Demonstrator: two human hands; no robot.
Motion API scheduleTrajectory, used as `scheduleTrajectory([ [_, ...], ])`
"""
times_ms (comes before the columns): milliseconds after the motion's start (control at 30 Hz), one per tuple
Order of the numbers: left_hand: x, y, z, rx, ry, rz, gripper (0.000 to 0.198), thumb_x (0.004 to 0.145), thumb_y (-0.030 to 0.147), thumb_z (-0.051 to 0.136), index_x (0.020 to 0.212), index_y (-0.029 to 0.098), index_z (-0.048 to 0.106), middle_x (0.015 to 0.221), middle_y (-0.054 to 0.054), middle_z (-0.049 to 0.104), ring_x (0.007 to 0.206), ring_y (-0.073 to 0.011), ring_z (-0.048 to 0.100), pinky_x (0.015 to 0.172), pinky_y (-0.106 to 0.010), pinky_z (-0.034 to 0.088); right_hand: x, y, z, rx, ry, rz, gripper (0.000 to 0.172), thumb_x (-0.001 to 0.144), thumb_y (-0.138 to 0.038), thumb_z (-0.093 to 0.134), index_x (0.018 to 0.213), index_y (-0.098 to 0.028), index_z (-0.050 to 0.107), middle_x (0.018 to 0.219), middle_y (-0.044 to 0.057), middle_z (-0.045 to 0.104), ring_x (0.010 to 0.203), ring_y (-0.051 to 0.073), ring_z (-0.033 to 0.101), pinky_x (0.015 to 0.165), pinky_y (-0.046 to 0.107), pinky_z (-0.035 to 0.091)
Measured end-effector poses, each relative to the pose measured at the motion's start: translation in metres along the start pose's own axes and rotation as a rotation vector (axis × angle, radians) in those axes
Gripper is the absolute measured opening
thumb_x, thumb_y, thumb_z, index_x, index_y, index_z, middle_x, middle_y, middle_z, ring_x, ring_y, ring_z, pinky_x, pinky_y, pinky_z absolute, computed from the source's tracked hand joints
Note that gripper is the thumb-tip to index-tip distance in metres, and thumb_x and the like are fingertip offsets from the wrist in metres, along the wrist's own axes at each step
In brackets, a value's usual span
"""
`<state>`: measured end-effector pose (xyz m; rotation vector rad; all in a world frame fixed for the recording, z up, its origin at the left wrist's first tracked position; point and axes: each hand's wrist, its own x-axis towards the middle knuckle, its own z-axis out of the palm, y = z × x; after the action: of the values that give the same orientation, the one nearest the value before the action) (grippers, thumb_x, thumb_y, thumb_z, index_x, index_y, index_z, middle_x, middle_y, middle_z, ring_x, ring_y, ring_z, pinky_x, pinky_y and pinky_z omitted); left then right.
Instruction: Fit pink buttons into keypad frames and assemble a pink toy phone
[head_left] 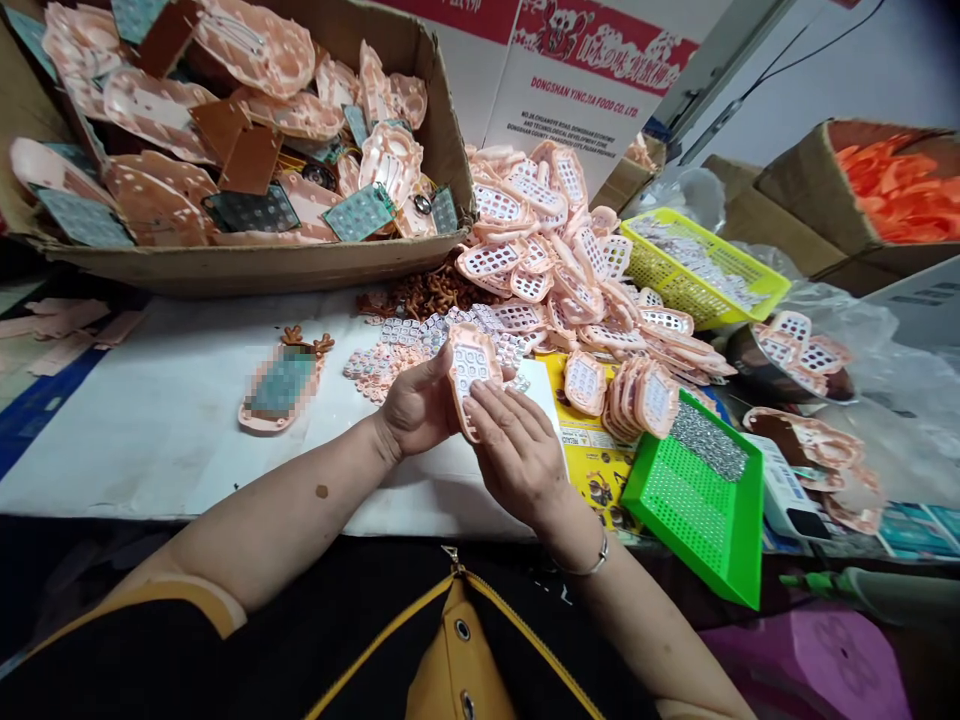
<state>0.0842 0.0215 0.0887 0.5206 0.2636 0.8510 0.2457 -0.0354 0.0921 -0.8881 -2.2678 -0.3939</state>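
Note:
My left hand (416, 405) grips a pink plastic shell (471, 368) with a grid of key holes, held upright over the white table sheet (172, 420). My right hand (517, 450) lies against the shell's lower right side, fingers together and pressing on it. Loose white and pink rubber keypads (409, 345) lie just beyond the hands. A row of stacked pink shells (637, 395) stands to the right. On the left lies a finished pink piece (283, 385) with antler-shaped ears.
A big cardboard box (247, 265) of pink shells and circuit boards sits at the back left. A heap of pink shells (555, 250) fills the middle back. A yellow basket (697, 265) and a green tray (697, 500) with small metal parts stand right.

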Motion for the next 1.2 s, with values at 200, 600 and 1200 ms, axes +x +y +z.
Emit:
scheduleTrajectory([
  [200,0.001,0.003,0.002,0.069,0.098,0.004,0.055,0.081,0.058,0.064,0.120,0.020,0.061,0.124,-0.013,0.067,0.098,-0.0254,0.069,0.081,-0.041,0.058,-0.020,0.046,-0.013,-0.144,-0.008,0.348,0.038,0.095,-0.018,0.049,0.131,-0.019,0.062,0.130,0.015,0.068,0.121,0.026,0.065,0.104,0.049,0.049],
  [600,-0.001,0.008,0.005,0.132,0.096,0.014,0.055,0.079,0.055,0.067,0.121,0.020,0.058,0.118,-0.012,0.068,0.090,-0.0228,0.069,0.080,-0.040,0.057,-0.057,0.113,-0.010,-0.551,-0.455,0.580,0.031,0.096,-0.025,0.044,0.102,-0.011,0.071,0.102,0.020,0.075,0.105,0.033,0.063,0.097,0.050,0.041],
  [1200,0.000,0.019,0.003,0.024,0.231,0.135,0.049,0.075,0.047,0.073,0.112,0.017,0.061,0.103,-0.009,0.069,0.077,-0.0187,0.069,0.068,-0.034,0.060,0.064,0.147,0.032,-0.399,-0.402,0.401,0.033,0.092,-0.016,0.046,0.119,-0.015,0.065,0.128,0.020,0.062,0.116,0.033,0.054,0.093,0.045,0.040],
])
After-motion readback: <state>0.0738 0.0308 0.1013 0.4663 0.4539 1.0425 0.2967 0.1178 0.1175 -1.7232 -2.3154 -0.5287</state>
